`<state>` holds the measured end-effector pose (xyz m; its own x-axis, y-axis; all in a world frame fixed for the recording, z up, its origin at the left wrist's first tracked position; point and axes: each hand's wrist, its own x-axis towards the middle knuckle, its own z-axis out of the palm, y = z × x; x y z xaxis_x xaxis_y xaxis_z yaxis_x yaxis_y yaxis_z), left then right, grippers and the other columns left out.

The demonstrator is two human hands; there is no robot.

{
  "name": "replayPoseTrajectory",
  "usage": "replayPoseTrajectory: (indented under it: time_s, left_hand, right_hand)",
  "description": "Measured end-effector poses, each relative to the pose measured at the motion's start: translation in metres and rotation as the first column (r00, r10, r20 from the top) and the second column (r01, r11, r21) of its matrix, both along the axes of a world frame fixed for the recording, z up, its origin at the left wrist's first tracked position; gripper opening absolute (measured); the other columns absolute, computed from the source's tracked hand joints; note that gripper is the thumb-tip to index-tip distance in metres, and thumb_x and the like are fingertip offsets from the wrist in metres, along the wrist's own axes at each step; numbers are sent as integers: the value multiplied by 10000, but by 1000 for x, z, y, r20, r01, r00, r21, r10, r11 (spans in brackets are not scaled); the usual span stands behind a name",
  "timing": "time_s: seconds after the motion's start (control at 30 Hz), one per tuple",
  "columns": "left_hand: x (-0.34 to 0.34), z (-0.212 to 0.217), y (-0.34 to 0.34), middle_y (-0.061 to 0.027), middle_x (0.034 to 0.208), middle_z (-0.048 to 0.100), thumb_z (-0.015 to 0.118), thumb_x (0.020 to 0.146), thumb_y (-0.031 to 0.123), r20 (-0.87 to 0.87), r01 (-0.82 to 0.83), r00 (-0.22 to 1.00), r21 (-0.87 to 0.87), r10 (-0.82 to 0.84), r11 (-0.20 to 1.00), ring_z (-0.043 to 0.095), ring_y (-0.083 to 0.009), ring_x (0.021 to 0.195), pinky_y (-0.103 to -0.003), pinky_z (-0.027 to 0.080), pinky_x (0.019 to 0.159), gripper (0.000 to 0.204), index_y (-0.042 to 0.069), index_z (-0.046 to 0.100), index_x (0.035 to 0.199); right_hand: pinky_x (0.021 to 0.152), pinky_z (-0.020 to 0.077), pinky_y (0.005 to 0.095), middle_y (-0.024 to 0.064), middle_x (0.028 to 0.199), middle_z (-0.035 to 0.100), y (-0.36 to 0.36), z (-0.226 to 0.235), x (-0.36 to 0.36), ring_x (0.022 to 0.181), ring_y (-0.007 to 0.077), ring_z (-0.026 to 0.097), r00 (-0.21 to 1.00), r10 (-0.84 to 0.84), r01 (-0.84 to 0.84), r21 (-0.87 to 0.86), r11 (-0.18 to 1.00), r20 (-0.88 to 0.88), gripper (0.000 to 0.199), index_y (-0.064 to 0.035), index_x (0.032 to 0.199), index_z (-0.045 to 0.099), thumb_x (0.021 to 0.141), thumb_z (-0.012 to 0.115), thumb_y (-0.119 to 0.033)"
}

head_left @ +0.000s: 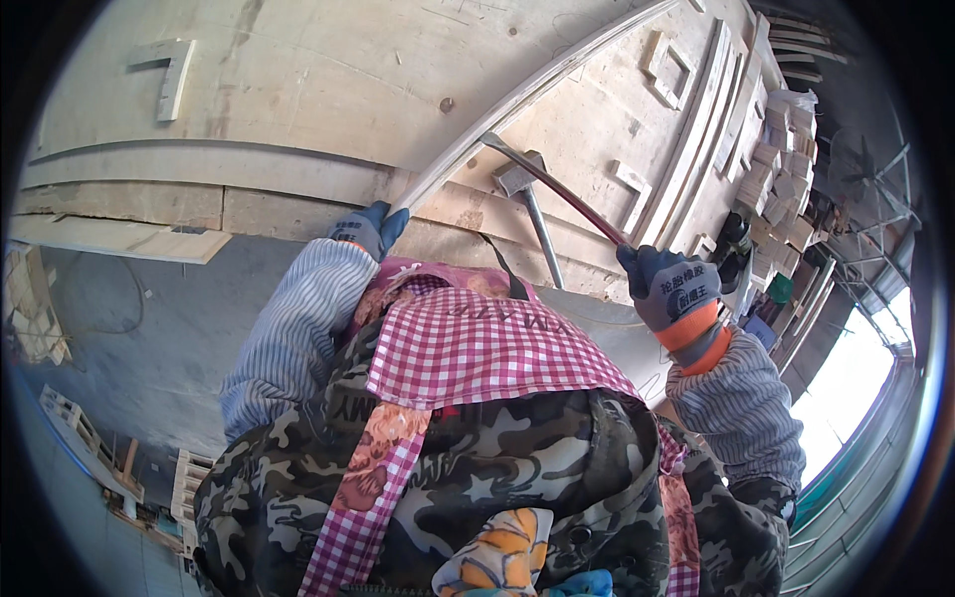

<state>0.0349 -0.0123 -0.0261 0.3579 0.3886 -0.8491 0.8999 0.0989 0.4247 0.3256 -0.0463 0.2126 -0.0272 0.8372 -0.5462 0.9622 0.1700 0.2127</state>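
Observation:
My left hand (374, 229), in a grey-blue work glove, is closed around the near end of a long, thin wooden strip (557, 78) that runs away across the wooden worktable (328, 80). My right hand (678, 284), in a matching glove with an orange cuff, grips a red pry bar (569, 196). The bar's flat metal tip lies at the strip's right side; whether it touches the wood I cannot tell. Beneath the bar, a hammer (540, 231) rests on the table with its handle toward me.
Small L-shaped wood pieces (177, 80) and a rectangular wood frame (668, 70) lie on the table. Long boards (696, 129) run along its right side. Stacked wood blocks (786, 149) stand beyond. A loose board (119, 237) juts out at the near left edge.

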Motion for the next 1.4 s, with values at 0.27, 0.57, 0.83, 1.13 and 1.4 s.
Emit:
replayPoseTrajectory:
  time_s: [0.27, 0.57, 0.83, 1.13, 1.4]
  left_hand:
    - [9, 5, -6, -207, 964, 607, 411, 875, 499, -88, -26, 996, 37, 30, 999, 572, -386, 910, -460, 447, 798, 487, 74, 527, 1082]
    - [9, 12, -1, -210, 1048, 586, 386, 883, 483, -106, 37, 994, 5, -36, 999, 555, -379, 973, -452, 435, 843, 496, 71, 495, 1135]
    - [-1, 11, -4, -228, 1054, 574, 402, 876, 448, -66, 58, 996, 0, -58, 998, 550, -393, 966, -463, 427, 834, 469, 68, 490, 1135]
    - [0, 21, -3, -208, 1134, 542, 383, 872, 452, -53, 71, 996, -103, -76, 992, 534, -373, 1018, -448, 414, 870, 490, 74, 466, 1174]
    - [-8, 12, -10, -236, 1096, 554, 391, 861, 474, -54, 68, 996, -122, -75, 990, 547, -384, 993, -456, 425, 848, 503, 59, 469, 1135]
  right_hand:
    - [460, 405, 390, 109, 489, 519, 94, 11, 10, 441, 288, 518, 967, 246, -251, -92, 964, -66, 419, -98, 534, 540, 844, 518, -380]
    - [466, 416, 332, 64, 519, 537, 114, 3, 9, 468, 243, 541, 966, 241, -259, -273, 927, -97, 257, -75, 760, 588, 878, 497, -284]
    - [453, 401, 373, 99, 519, 546, 60, 15, 23, 465, 269, 545, 1000, 18, -23, -277, 961, -22, 371, -94, 637, 581, 883, 474, -350]
    - [431, 399, 356, 86, 498, 524, 12, 9, 24, 446, 246, 538, 986, -103, 91, -99, 991, -132, 326, -106, 626, 542, 866, 507, -325]
    - [422, 386, 382, 93, 501, 525, -20, -3, 18, 439, 270, 531, 977, -192, 184, -95, 978, -88, 280, -131, 677, 581, 851, 523, -343]
